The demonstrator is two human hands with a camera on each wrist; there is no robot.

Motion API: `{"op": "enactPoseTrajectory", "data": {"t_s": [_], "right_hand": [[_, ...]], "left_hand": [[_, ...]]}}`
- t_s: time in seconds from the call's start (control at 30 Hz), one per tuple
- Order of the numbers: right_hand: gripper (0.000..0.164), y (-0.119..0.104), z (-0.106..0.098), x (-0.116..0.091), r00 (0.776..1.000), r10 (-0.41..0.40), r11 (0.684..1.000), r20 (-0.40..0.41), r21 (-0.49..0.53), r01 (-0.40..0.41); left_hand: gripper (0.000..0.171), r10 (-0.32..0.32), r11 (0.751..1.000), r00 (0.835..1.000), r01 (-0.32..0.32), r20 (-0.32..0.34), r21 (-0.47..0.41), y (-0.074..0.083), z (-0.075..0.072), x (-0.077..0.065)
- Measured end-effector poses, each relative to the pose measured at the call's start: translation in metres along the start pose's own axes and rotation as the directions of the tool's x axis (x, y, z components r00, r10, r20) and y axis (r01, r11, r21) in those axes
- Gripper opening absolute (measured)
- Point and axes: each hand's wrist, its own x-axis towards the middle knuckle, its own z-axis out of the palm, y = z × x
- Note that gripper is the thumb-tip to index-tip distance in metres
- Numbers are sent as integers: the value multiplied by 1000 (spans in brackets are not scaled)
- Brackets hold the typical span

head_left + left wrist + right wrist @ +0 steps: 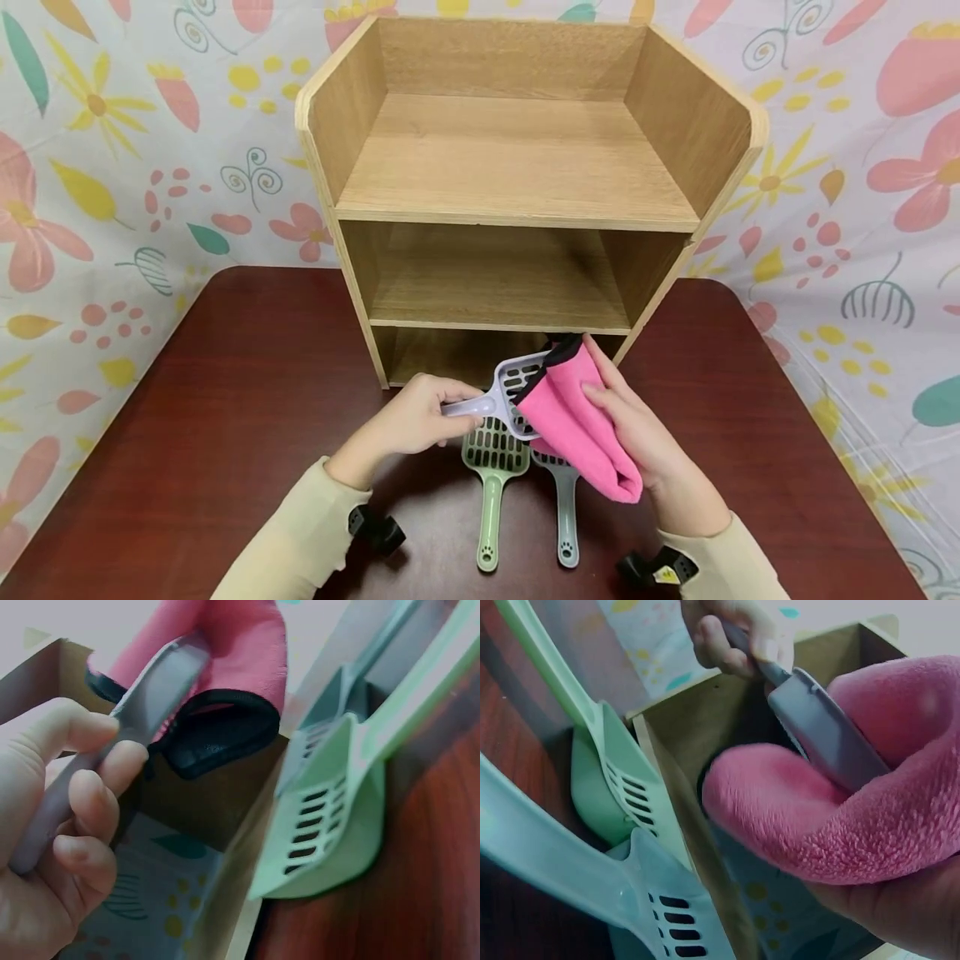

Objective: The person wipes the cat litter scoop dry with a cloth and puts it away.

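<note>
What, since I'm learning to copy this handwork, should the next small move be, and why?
Probably draw the pink cloth a little toward the handle along the lilac scoop: the right hand holds it folded over the head's far end, slots nearer the handle show uncovered, and the left hand grips the handle, which should steady it.

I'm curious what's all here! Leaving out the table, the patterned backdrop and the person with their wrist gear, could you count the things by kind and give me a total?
Scoops: 3 (lavender scoop, green scoop, blue-grey scoop)
Pink cloth: 1
Wooden shelf unit: 1
Total: 5
</note>
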Motion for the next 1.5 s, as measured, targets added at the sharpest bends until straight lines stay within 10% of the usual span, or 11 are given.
{"op": "enactPoseTrajectory", "data": {"t_s": [0.27, 0.53, 0.73, 0.9, 1.23, 1.5], "right_hand": [[63, 8, 6, 6, 972, -24, 997, -234, -71, 7], [48, 5, 10, 9, 929, -16, 989, -371, -142, -40], [43, 0, 8, 8, 932, -46, 988, -359, -154, -10], [41, -2, 3, 5, 927, -54, 983, -371, -181, -15], [43, 0, -1, -1, 950, -42, 970, -311, -242, -36], [51, 6, -5, -1, 970, -88, 952, -227, -304, 15]], "left_hand": [[25, 78, 987, 994, -66, -79, 146, 4, 4, 1], [27, 327, 819, 923, -168, -205, 548, 11, 3, -2], [24, 439, 783, 875, -261, -205, 564, 9, -1, -2], [24, 418, 811, 885, -260, -208, 524, 9, -4, -4], [17, 200, 950, 964, -146, -176, 278, 10, -9, -11], [15, 124, 977, 984, -98, -130, 190, 7, -9, -11]]}}
